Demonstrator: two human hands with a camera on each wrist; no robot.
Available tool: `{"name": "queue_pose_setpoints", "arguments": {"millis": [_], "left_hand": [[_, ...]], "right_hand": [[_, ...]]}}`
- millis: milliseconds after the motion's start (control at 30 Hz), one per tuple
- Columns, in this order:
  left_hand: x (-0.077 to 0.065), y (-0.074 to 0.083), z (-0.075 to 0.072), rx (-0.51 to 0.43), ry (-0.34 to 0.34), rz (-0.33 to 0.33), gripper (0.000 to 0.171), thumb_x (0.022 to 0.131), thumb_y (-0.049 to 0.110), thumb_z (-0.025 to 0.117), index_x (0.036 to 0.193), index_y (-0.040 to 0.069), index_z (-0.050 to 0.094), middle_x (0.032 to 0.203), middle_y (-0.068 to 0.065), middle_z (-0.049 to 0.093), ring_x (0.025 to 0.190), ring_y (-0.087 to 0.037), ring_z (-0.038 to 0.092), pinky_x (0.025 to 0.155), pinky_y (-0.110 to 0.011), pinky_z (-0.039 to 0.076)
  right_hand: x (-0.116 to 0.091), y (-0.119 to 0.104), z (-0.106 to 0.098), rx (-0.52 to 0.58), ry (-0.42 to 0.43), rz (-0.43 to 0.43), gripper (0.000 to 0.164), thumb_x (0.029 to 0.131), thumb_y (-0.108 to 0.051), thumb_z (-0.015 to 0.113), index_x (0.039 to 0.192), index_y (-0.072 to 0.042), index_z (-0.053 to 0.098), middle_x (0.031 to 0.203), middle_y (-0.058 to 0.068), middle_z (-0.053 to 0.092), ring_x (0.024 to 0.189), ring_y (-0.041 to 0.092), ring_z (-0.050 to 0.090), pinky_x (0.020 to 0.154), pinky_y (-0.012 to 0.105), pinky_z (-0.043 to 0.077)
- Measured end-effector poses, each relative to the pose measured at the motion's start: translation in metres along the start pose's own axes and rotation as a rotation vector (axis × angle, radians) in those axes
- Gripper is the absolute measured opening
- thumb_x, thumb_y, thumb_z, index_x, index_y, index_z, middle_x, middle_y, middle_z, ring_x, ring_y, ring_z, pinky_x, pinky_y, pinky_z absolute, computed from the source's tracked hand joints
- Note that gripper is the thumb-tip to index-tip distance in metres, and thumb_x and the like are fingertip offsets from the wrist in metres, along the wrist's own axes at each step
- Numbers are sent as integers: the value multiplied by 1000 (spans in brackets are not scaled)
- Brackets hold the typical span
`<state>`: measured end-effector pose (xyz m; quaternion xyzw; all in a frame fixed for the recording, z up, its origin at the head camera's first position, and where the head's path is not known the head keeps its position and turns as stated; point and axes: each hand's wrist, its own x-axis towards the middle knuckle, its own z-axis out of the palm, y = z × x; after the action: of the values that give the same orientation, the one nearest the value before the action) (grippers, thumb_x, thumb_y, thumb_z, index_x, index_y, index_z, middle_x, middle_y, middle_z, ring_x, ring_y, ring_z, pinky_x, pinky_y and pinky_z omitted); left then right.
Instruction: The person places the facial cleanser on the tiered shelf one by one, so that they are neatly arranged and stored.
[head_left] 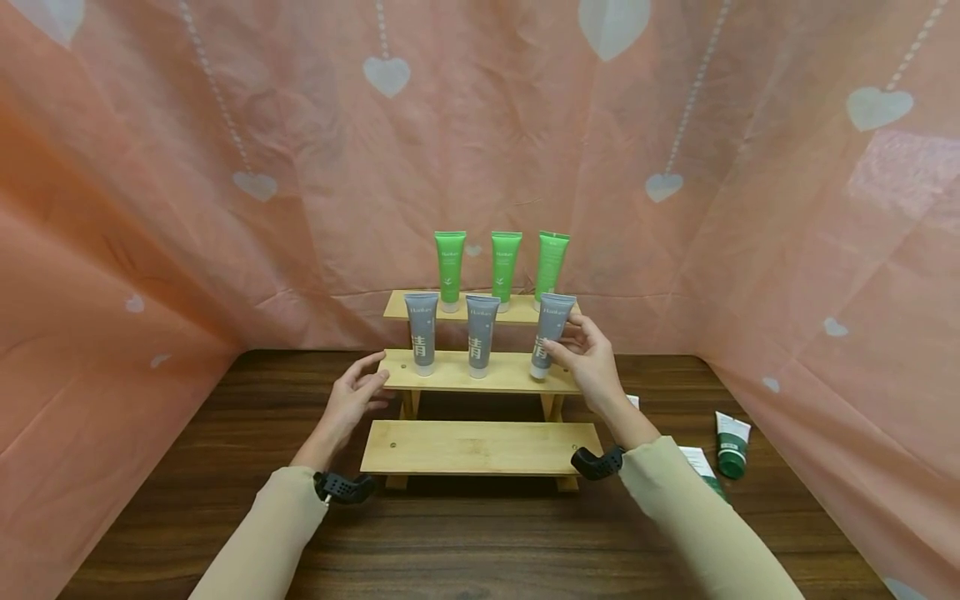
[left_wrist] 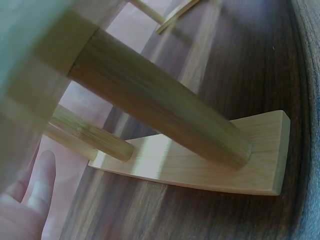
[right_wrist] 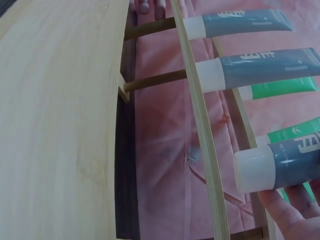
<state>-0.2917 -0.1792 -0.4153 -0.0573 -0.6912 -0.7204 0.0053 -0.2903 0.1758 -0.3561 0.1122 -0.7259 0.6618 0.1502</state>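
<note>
My right hand point(head_left: 592, 360) holds a grey-blue squeeze tube point(head_left: 553, 329) with a white cap, tilted, at the right end of the middle shelf. In the right wrist view, its cap point(right_wrist: 255, 170) stands apart from the shelf edge. Two matching tubes, the left one point(head_left: 422, 333) and the middle one point(head_left: 480, 335), stand cap-down on that shelf. My left hand point(head_left: 352, 396) rests at the shelf's left end. Its fingers point(left_wrist: 44, 180) look fairly straight beside the rack's wooden posts. All belong to a three-step wooden display rack point(head_left: 480, 446).
Three green tubes point(head_left: 506, 265) stand on the top shelf. Right of the rack, white-and-green tubes lie on the dark wood table point(head_left: 480, 542), one point(head_left: 732, 444) farther out, another point(head_left: 701, 471) partly behind the right sleeve. Pink heart-patterned cloth point(head_left: 480, 150) surrounds the table.
</note>
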Motion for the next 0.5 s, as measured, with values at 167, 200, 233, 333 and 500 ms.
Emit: {"name": "queue_pose_setpoints", "arguments": {"millis": [167, 200, 233, 333, 500], "left_hand": [[0, 0, 0, 0, -5, -6, 49, 95, 20, 56, 140, 11, 40, 98, -3, 66, 99, -45, 57, 88, -58, 43], [0, 0, 0, 0, -6, -7, 49, 95, 20, 56, 140, 11, 40, 97, -3, 66, 98, -44, 58, 88, -57, 43], [0, 0, 0, 0, -7, -6, 49, 95, 20, 56, 140, 11, 40, 97, -3, 66, 97, -43, 59, 88, -57, 43], [0, -1, 0, -3, -8, -2, 49, 95, 20, 56, 140, 11, 40, 97, -3, 66, 96, -41, 60, 87, -57, 44], [-1, -1, 0, -6, -16, 8, 49, 95, 20, 56, 140, 10, 40, 102, -8, 65, 101, -48, 55, 87, -57, 43]], "right_hand": [[4, 1, 5, -11, 1, 7, 50, 83, -5, 70, 128, -7, 49, 112, 17, 56, 92, 19, 61, 76, 26, 52], [4, 1, 6, -16, 0, 11, 50, 83, -5, 70, 129, -7, 49, 112, 18, 56, 92, 20, 61, 76, 26, 52], [5, 2, 7, -19, 0, 13, 50, 83, -5, 70, 129, -7, 49, 112, 18, 56, 93, 21, 60, 76, 26, 52], [6, 4, 9, -16, -7, 11, 50, 84, -2, 68, 129, -6, 48, 111, 18, 56, 94, 21, 60, 76, 25, 52], [9, 6, 12, 5, -21, -1, 49, 84, 2, 66, 129, -4, 48, 111, 19, 56, 95, 20, 61, 77, 26, 52]]}}
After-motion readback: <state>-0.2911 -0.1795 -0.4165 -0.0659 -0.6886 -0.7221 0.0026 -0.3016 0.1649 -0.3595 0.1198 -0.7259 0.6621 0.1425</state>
